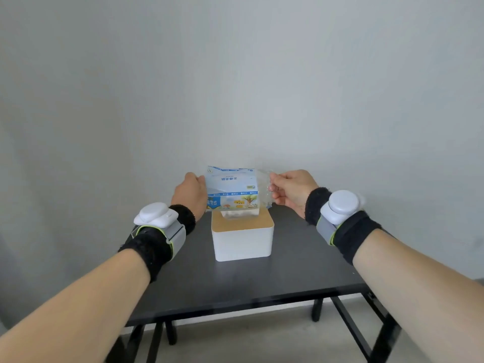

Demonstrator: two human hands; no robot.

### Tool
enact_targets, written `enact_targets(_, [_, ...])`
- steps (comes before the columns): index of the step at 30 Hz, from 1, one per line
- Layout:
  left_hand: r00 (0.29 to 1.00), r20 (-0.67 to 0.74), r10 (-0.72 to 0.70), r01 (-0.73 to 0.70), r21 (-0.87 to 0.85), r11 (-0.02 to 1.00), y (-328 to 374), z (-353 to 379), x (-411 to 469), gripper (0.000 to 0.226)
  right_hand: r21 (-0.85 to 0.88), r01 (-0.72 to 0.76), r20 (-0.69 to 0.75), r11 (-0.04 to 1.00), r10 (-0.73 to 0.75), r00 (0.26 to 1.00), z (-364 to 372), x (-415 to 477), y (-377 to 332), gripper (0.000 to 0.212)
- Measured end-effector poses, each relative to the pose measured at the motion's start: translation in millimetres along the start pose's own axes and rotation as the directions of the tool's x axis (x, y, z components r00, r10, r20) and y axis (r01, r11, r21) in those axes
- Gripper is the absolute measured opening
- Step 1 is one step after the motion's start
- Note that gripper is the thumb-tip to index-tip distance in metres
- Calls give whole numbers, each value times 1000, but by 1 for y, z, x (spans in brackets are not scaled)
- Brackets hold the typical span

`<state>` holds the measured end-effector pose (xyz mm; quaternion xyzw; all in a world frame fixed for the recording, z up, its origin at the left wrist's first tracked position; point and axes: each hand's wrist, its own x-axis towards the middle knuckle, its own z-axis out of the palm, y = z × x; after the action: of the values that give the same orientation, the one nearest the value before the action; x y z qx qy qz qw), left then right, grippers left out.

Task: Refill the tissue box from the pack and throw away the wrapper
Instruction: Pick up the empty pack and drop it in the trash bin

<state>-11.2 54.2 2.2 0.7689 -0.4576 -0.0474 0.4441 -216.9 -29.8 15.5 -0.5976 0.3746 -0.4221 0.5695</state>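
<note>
A white tissue box (242, 241) with a wooden lid (262, 221) stands on the black table (235, 284). Above it I hold the tissue pack (231, 188), a blue and white printed plastic wrapper with tissues inside. My left hand (190, 193) grips the pack's left side. My right hand (292, 189) pinches the clear loose end of the wrapper on the right. The pack's lower end hangs just over the lid, and a bit of white tissue (237, 213) shows under it.
The table stands against a plain grey wall (235, 87). Black table legs (348, 323) and a pale floor show below its front edge. Both wrists carry white sensor units on black bands.
</note>
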Motion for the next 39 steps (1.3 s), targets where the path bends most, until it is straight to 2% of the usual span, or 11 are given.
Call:
enact_targets(15, [954, 200, 222, -192, -159, 968, 135, 157, -47, 29, -21, 9, -337, 1000, -16, 941, -201, -64, 10, 20])
enact_targets(26, [826, 428, 366, -287, -238, 928, 222, 289, -127, 32, 12, -64, -585, 998, 59, 809, -347, -143, 46, 16])
enact_targets(32, [743, 520, 421, -320, -276, 906, 247, 360, -170, 33, 72, -113, -676, 991, 132, 725, -410, -177, 86, 19])
enact_targets(37, [693, 592, 412, -327, -252, 911, 251, 423, -207, 35, 143, -144, -732, 979, 203, 650, -450, -200, 132, 22])
enact_targets(39, [668, 605, 432, -371, -232, 899, 250, 447, -221, 32, 167, -171, -748, 971, 238, 620, -464, -207, 155, 24])
